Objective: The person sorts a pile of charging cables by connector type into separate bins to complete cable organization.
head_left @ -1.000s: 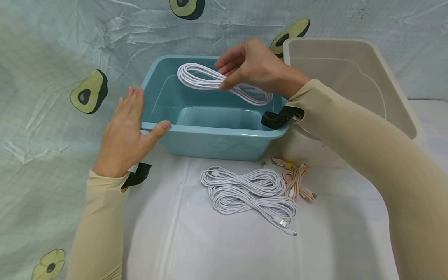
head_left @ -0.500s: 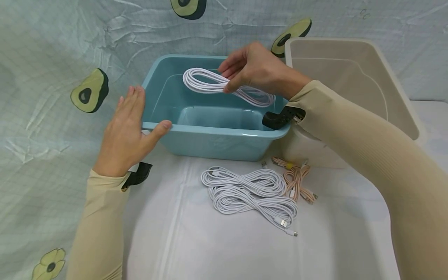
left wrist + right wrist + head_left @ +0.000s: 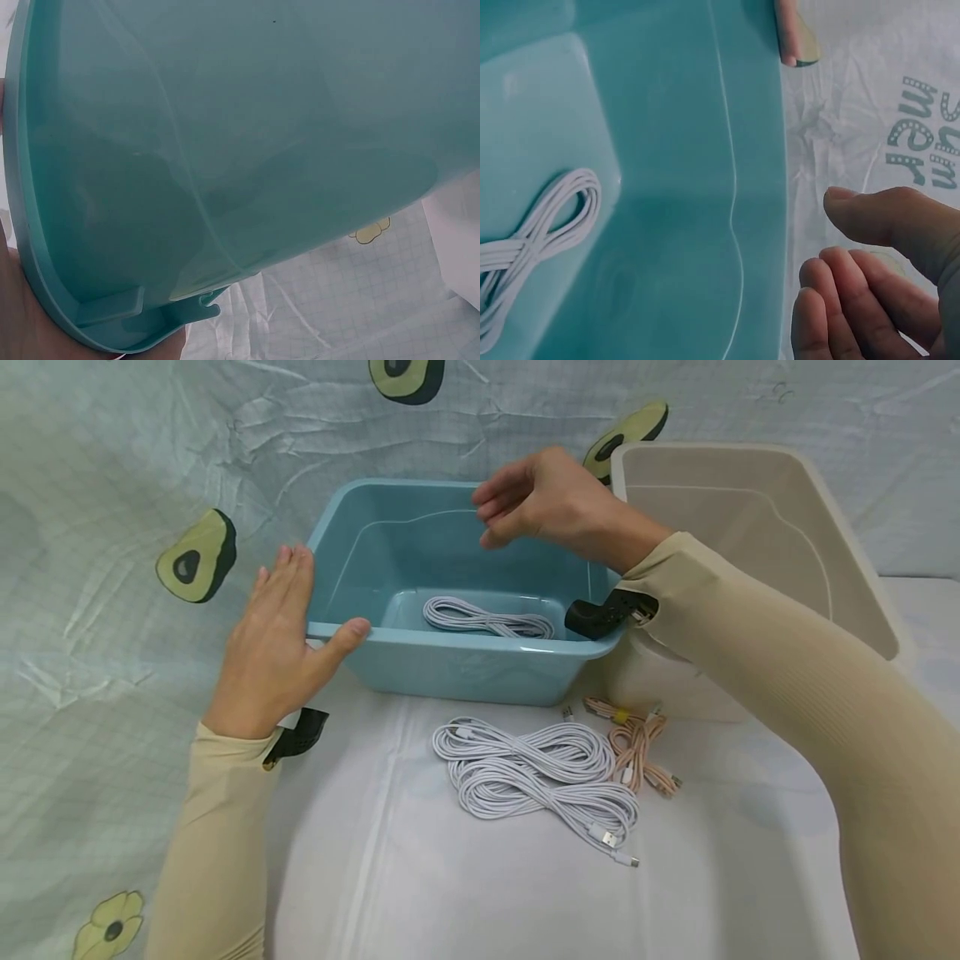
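A coiled white cable lies on the floor of the blue plastic bin; the right wrist view shows the same cable in its loops. Above the bin's back half hovers my right hand, its fingers loosely bent and holding nothing. My left hand rests at the bin's left corner, fingers straight along the side and thumb over the front rim. In front of the bin, more coiled white cables lie on the white cloth. Beside them is a bundle of tan cables with a yellow tie.
A taller beige bin stands right up against the blue bin's right side, partly covered by my right sleeve. Behind both bins hangs a pale cloth printed with avocados.
My right hand has let go of the coiled white cable, which has dropped from above the bin onto its floor. The left hand has stayed at the bin's left corner.
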Tool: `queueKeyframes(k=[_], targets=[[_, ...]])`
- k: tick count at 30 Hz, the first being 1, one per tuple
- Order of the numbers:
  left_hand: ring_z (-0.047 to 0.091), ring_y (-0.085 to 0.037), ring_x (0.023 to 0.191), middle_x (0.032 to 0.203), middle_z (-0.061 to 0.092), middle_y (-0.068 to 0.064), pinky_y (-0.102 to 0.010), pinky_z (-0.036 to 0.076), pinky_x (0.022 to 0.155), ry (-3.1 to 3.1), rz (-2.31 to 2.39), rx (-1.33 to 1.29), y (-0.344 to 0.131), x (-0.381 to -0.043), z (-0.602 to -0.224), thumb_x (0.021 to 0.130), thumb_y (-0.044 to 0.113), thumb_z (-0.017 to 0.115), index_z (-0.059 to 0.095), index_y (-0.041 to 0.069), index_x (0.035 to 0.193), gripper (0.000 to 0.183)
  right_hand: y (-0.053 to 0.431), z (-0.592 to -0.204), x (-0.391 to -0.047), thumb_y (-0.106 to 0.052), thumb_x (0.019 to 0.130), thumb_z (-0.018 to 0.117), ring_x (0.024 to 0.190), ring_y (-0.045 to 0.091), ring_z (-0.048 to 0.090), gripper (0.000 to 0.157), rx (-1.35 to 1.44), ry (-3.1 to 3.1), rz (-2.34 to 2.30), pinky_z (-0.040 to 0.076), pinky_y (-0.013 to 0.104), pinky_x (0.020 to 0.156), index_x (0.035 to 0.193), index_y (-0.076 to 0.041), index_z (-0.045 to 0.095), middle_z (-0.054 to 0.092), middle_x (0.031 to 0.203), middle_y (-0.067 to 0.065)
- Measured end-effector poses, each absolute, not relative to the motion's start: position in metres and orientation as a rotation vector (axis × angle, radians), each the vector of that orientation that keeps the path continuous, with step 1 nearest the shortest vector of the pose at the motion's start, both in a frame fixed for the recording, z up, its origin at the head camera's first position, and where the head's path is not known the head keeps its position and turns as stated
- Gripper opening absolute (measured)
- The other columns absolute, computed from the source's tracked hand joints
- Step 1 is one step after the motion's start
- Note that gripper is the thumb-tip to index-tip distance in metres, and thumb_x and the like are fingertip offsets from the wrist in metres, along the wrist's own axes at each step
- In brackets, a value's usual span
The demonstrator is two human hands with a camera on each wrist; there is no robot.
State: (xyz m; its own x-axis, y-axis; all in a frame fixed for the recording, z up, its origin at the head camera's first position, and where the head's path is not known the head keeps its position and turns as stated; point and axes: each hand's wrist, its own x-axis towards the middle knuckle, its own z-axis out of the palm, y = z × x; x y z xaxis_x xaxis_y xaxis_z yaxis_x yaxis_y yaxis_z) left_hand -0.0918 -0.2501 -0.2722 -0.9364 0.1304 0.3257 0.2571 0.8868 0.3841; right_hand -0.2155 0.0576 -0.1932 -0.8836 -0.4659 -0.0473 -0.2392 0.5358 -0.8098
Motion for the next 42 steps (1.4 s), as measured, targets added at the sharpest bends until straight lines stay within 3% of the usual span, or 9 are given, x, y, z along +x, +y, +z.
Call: queueKeyframes(k=[24,42], targets=[[0.016,-0.034,0.164,0.172,0.022,-0.019,-0.044,0.006,0.138,-2.769,-0.604,-0.289,-0.255,-0.095,-0.273,0.095,0.076,0.05,0.018,0.002,0.164,0.106,0.063,-0.185,-0.18,-0.002,0.088,0.08,0.101,0.017,0.073,0.033,-0.859,2.4,-1.352,0.062,0.026,0.093,0.12,-0.005,0.074,0.075,0.11,0.007],[0.016,-0.035,0.164,0.172,0.021,-0.021,-0.045,0.006,0.138,-2.767,-0.599,-0.286,-0.255,-0.096,-0.273,0.095,0.076,0.049,0.018,0.0,0.164,0.107,0.076,-0.19,-0.141,-0.002,0.084,0.083,0.098,0.022,0.074,0.036,-0.898,2.254,-1.395,0.064,0.03,0.089,0.118,-0.006,0.075,0.076,0.108,0.01]])
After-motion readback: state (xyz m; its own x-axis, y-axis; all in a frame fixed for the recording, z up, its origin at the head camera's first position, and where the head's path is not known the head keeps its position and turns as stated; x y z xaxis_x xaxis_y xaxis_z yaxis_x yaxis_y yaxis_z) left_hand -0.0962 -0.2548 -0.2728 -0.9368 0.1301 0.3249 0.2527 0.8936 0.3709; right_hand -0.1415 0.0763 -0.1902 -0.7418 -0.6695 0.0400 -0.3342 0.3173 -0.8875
